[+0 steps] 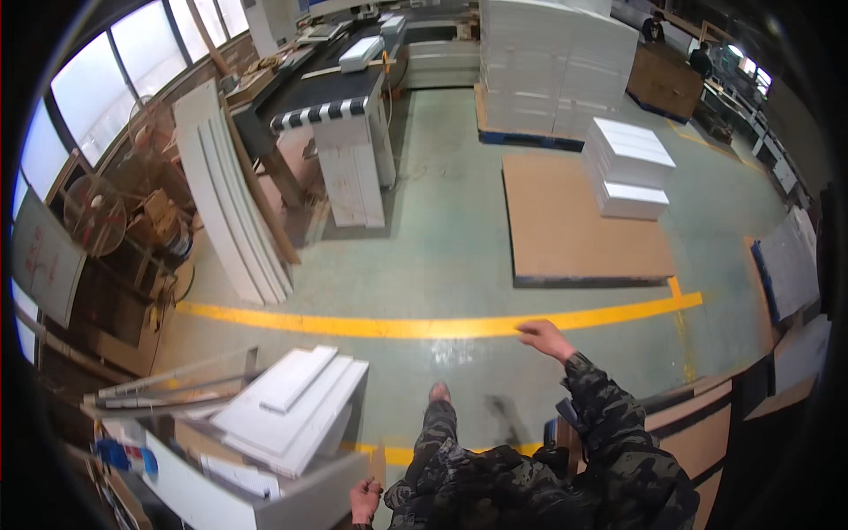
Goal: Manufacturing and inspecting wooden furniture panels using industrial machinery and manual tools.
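My right hand (545, 339) reaches forward over the floor, its fingers pointing left and loosely bent with nothing visible in them. Low in the picture, my left hand (365, 502) is closed beside my body. A narrow brown strip (378, 465) rises right by its fingers; whether the hand grips it is unclear. To the left of that hand, several white panels (296, 411) are stacked at an angle, with a smaller white board (299, 380) on top. A grey-white panel edge (305, 499) passes close to the left hand.
A yellow floor line (424, 329) crosses ahead. Beyond it, a brown-topped pallet (583, 230) carries stacked white boards (629, 163). Tall wrapped stacks (552, 71) stand behind. Long boards (225, 194) lean at the left near a black-topped conveyor (340, 86). Two people work far right.
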`<state>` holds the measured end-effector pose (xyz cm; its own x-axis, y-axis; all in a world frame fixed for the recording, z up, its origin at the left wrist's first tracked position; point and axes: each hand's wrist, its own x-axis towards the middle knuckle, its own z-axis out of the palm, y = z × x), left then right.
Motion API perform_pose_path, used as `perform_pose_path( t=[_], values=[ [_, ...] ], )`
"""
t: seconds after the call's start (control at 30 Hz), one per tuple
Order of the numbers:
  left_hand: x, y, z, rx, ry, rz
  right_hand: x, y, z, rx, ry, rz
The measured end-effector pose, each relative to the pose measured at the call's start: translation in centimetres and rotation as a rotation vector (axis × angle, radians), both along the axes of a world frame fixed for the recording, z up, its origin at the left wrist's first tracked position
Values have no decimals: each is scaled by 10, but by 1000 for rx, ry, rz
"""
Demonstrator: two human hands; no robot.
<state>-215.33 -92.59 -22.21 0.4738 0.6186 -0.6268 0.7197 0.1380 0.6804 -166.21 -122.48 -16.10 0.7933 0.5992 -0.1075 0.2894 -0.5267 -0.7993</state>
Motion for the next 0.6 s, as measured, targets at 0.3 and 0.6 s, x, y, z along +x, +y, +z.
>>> perform_pose_path(
  t=[0.3,0.6],
  values=[
    [345,175,54,482,-9,-666,0,-184,-117,-177,559,-1057],
    [677,198,47,194,-207,-530,242,-156,-91,-78,786,-1026]
  ],
)
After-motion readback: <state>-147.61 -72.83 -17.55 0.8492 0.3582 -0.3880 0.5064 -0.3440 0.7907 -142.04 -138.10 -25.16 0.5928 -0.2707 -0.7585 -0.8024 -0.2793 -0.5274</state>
